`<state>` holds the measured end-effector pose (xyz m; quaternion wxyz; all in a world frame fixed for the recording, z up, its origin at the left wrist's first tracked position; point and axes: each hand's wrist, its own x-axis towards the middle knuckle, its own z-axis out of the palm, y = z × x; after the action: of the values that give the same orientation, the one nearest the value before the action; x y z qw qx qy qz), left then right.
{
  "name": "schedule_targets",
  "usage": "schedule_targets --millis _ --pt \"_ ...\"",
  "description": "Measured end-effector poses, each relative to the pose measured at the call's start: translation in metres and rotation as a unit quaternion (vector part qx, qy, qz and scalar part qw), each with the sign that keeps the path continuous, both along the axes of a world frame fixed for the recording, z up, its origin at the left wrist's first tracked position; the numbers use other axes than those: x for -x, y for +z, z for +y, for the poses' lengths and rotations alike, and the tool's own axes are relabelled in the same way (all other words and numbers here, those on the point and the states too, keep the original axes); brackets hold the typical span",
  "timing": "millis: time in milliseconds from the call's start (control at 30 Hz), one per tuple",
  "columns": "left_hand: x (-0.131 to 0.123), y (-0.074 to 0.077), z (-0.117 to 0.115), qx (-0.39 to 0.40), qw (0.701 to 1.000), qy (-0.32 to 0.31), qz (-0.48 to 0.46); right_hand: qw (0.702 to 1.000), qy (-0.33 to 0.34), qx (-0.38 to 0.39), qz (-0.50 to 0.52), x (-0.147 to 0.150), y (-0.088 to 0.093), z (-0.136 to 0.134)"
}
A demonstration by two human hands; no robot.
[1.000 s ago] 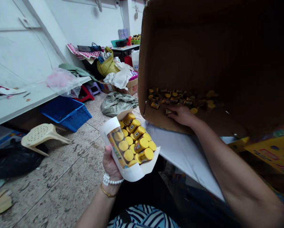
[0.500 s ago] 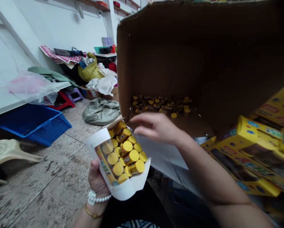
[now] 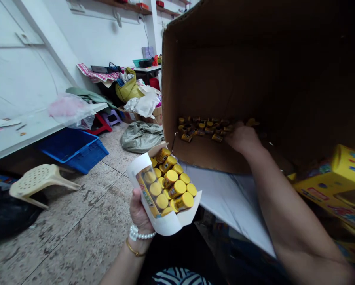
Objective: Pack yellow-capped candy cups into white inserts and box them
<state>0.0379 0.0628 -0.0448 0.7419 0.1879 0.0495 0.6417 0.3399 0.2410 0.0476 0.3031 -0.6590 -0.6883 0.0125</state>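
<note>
My left hand [image 3: 141,211] grips an opened small box [image 3: 167,225] from below and the side, its white flaps folded out. Through its top and side window show several small yellow-lidded tubs [image 3: 171,176], packed in tilted rows. My right hand [image 3: 244,138] reaches deep into a large cardboard carton [image 3: 207,154] lying with its mouth toward me. Loose tubs of the same kind [image 3: 201,128] lie scattered on the carton's inner floor, beside my right fingers. Those fingers are in shadow and mostly hidden, so what they hold does not show.
Yellow printed boxes [image 3: 328,190] are stacked to the right. On the left are a long white table [image 3: 31,130], a blue crate [image 3: 76,148] and a cream stool [image 3: 36,178]. A grey-green sack [image 3: 141,136] lies on the floor behind the small box.
My right hand has moved from above the small box forward and right into the carton. My left hand still holds the box. The view has turned a little to the left.
</note>
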Motion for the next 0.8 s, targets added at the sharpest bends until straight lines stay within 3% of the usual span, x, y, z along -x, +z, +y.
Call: schedule_targets --millis 67,100,167,233,300,367,467,533,600,667,800 --pt "0.001 0.000 -0.001 -0.002 1.000 -0.009 0.006 0.998 0.048 -0.031 0.023 0.026 0.024 -0.023" --pt "0.001 0.001 -0.002 -0.001 1.000 -0.012 0.008 0.991 0.116 -0.042 0.056 0.041 0.034 -0.038" --pt "-0.001 0.003 -0.005 -0.003 1.000 -0.017 0.011 0.947 0.305 -0.042 0.095 0.074 0.047 -0.069" --pt "-0.002 0.005 -0.008 -0.018 1.000 -0.023 0.007 0.893 0.441 -0.032 0.085 0.101 0.050 -0.096" --pt "-0.002 0.005 -0.011 -0.032 0.999 -0.020 0.001 0.874 0.484 -0.024 0.047 0.119 0.046 -0.112" --pt "0.000 0.003 -0.013 -0.037 0.999 -0.029 -0.004 0.878 0.479 -0.011 0.016 0.125 0.040 -0.113" --pt "0.003 0.002 -0.012 -0.056 0.995 -0.075 -0.025 0.877 0.478 -0.005 0.041 0.111 0.034 -0.087" --pt "0.004 0.005 -0.009 -0.073 0.990 -0.109 -0.050 0.921 0.387 -0.017 0.043 0.090 0.028 -0.058" --pt "0.005 0.009 -0.006 -0.082 0.986 -0.133 -0.063 0.976 0.218 -0.011 -0.008 0.065 0.016 -0.027" --pt "0.004 0.012 -0.004 -0.083 0.985 -0.139 -0.067 0.992 0.114 0.017 -0.045 0.042 -0.001 -0.002" --pt "0.000 0.008 -0.005 -0.062 0.987 -0.136 -0.056 0.991 0.067 0.095 -0.066 0.022 -0.031 0.019"
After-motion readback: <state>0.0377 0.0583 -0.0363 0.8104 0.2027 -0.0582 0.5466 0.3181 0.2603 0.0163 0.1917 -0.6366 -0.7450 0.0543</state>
